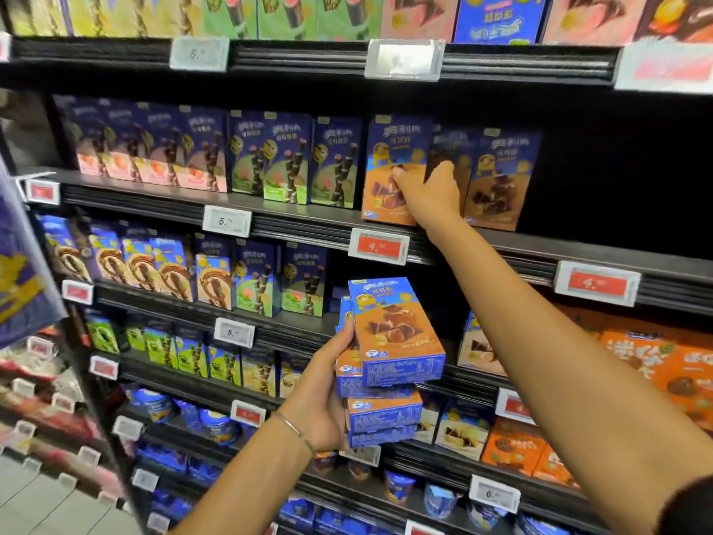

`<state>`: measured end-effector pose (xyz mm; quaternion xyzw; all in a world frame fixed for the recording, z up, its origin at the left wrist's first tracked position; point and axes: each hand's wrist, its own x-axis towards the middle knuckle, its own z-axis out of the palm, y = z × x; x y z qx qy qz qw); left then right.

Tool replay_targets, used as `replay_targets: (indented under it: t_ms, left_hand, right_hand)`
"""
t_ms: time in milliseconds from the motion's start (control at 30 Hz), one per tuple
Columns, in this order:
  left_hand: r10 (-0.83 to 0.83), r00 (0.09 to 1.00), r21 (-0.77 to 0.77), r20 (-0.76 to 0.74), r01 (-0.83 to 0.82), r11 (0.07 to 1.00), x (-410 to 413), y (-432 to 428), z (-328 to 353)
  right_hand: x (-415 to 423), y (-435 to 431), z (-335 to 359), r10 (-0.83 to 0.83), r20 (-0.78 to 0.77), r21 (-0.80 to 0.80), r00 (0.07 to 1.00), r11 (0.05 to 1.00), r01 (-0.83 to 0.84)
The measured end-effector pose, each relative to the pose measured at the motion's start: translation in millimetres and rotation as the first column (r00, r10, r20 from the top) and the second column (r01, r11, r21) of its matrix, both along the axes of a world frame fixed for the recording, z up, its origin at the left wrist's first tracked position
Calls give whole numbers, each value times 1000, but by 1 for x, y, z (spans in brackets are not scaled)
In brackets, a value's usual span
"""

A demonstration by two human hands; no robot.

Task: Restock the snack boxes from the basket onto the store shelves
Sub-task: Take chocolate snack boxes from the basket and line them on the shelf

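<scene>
So we're at the shelf [308, 225] with the red tag [382, 245], the one that starts with a 4. Right above that tag, our right hand [428, 193] has hold of an orange box [386, 187], with the thumb on the front and the fingers curled round its right edge. The box stands upright at the front lip of the shelf, just above the tag. Up and right of the tag there's a darker brown box [501, 179], and another one sits behind our hand, mostly hidden. Up and left of the tag we've got a row of green boxes [287, 164], then pink ones [162, 156] further left.

Below the tag, our left hand [328, 391] grips a stack [393, 341] of the same orange boxes, fingers wrapped round its left side. Looks like about four, but we can't be sure of the count. The top one is tilted and fanned out from the rest. A thin bracelet [293, 428] sits on that wrist, down and left of the tag.
</scene>
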<state>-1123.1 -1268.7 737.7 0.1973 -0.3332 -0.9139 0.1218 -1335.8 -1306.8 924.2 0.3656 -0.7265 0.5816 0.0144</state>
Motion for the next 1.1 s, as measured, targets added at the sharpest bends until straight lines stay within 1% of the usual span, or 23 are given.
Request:
replay_targets:
  t_ms: [100,267,433,500,600,667,733,800,833,933,1000,1067,1100]
  left_hand:
    - [-12,1000,-3,-5,12,1000,0,-2,0]
    - [-20,1000,-3,20,20,1000,0,-5,1]
    - [-5,1000,-19,29,6,1000,1,-9,2]
    - [12,1000,-18,25,-12,1000,1,-9,4]
    - [30,999,-41,15,-29,999,-2,-9,6]
    - [34,999,-54,19,-33,998,-4,-9,7]
    - [31,999,-56,12,-31,998,-5,-9,7]
    - [47,999,-64,-12,-48,997,-4,-10,4]
    - [67,997,-66,-27,-69,995,-3,-11,2]
    - [137,988,-69,-77,-142,987,3,-12,-5]
    - [193,975,-71,-113,-202,977,8,-9,-7]
    - [280,950,-107,-142,-295,949,11,-3,-8]
    - [326,934,-139,-146,-346,928,12,1,-7]
  right_hand:
    - [0,0,3,-65,-108,50,992,996,71]
    - [1,-7,3,-146,-170,89,975,983,163]
    - [2,-11,0,-270,-300,131,915,938,320]
    - [1,-13,-1,-294,-315,139,902,926,351]
    - [1,-10,-4,-285,-293,156,913,927,340]
    - [8,1,-4,-269,-275,138,923,939,314]
    - [17,21,-7,-237,-252,44,938,966,256]
    - [28,50,-17,-148,-202,-23,968,989,146]
    - [33,66,-25,-83,-174,-14,981,997,82]
    - [50,101,-56,61,-111,77,992,996,-52]
    - [58,109,-71,130,-48,194,990,974,-119]
    - [65,111,-78,217,72,338,973,913,-229]
    - [69,111,-79,263,122,384,957,877,-290]
